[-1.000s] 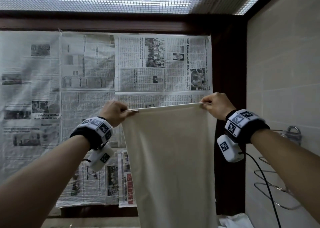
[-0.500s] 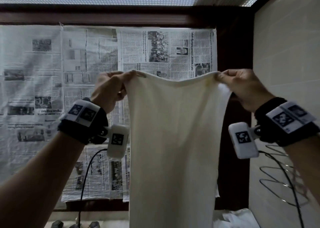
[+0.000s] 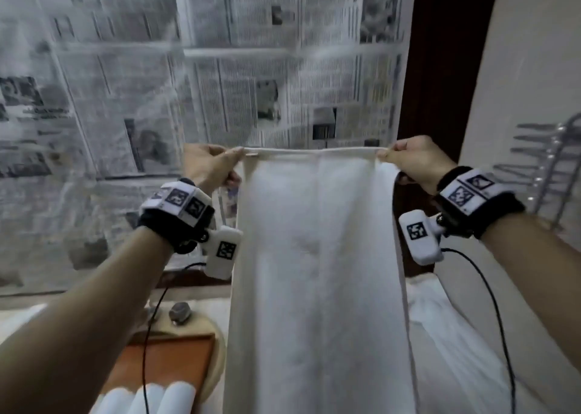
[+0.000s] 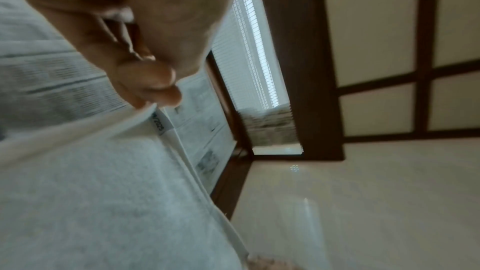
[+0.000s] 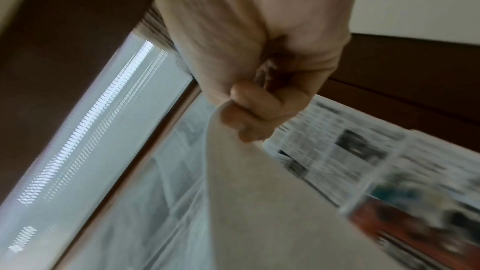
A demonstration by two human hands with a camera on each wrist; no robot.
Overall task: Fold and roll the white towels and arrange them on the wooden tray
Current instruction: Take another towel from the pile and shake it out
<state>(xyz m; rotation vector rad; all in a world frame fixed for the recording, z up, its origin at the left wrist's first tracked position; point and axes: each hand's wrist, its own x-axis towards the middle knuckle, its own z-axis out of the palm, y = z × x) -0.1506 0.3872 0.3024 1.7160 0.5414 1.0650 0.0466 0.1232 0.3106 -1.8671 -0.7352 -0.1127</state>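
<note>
A white towel (image 3: 314, 272) hangs full length in front of me, its top hem stretched level between my hands. My left hand (image 3: 210, 165) pinches the top left corner, and my right hand (image 3: 412, 159) pinches the top right corner. In the left wrist view the left hand (image 4: 155, 87) pinches the hem of the towel (image 4: 91, 192). The right wrist view has the right hand (image 5: 249, 114) curled on the towel (image 5: 259, 213) edge. Below at the left lies the wooden tray (image 3: 163, 360) with three rolled white towels (image 3: 147, 398) at its near end. The hanging towel's lower end is out of view.
Newspaper sheets (image 3: 220, 67) cover the wall ahead. A dark wooden post (image 3: 440, 67) stands right of them. A chrome wire rack (image 3: 550, 168) is fixed to the tiled wall at the right. More white cloth (image 3: 456, 335) lies lower right, and a metal fitting (image 3: 179, 311) sits behind the tray.
Both hands have come down with the towel and pulled its top hem taut and level. My view has tipped downward, bringing the tray and rolled towels into sight.
</note>
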